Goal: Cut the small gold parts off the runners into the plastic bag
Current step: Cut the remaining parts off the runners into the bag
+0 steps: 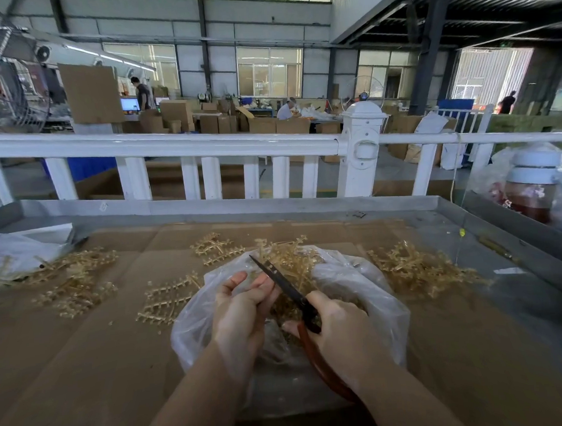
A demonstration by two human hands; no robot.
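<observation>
Cardboard [82, 343] covers the factory table; right hand [344, 328] grips scissors [284, 284], left hand [243, 308] curled, contents unclear.

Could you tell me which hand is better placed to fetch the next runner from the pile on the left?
Left: the left hand is nearer that pile, while the right hand grips the scissors.

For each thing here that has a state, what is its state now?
Bag: open, gold parts inside.
Scissors: blades shut, over the bag.
Right hand: grips the scissors' handles.
Left hand: fingers curled, what it holds is unclear.
Runners: loose piles on cardboard.
</observation>
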